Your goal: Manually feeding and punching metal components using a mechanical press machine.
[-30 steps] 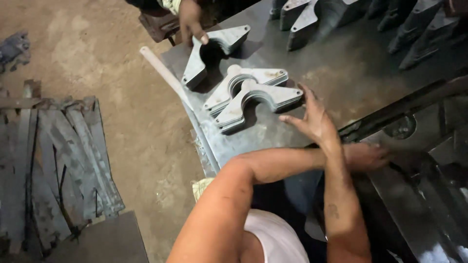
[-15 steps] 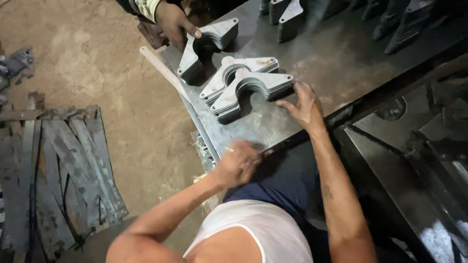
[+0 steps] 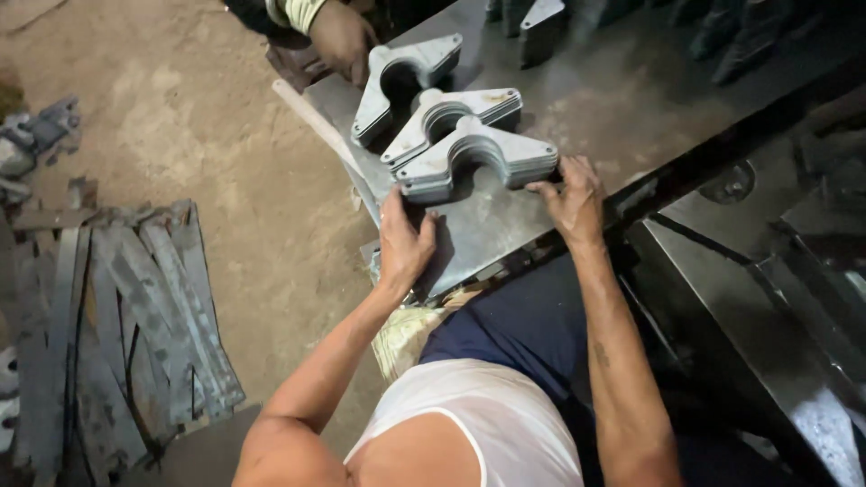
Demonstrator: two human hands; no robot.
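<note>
Since half a second ago the left hand [image 3: 403, 242] has come up from the near edge of the worktop [image 3: 631, 81] to the stack of cut steel plates [image 3: 476, 162], and the right hand [image 3: 570, 200] has closed in on its other end. The stack, flat grey plates each with a half-round notch, lies near the worktop's front edge, at about 12 o'clock from the person. The left hand's grip presses against the stack's corner at 8 o'clock, fingers curled on its edge; the right hand's grip rests fingertips on the corner at 4 o'clock; neither has lifted it. A second stack [image 3: 456, 113] lies just behind, at 11 o'clock, and a third [image 3: 403, 79] beyond that, touched by a co-worker's hand [image 3: 341, 41]. The plates look stiff, heavy together, sharp-edged and liable to slide on one another; holding both outer corners from beneath seems safest.
</note>
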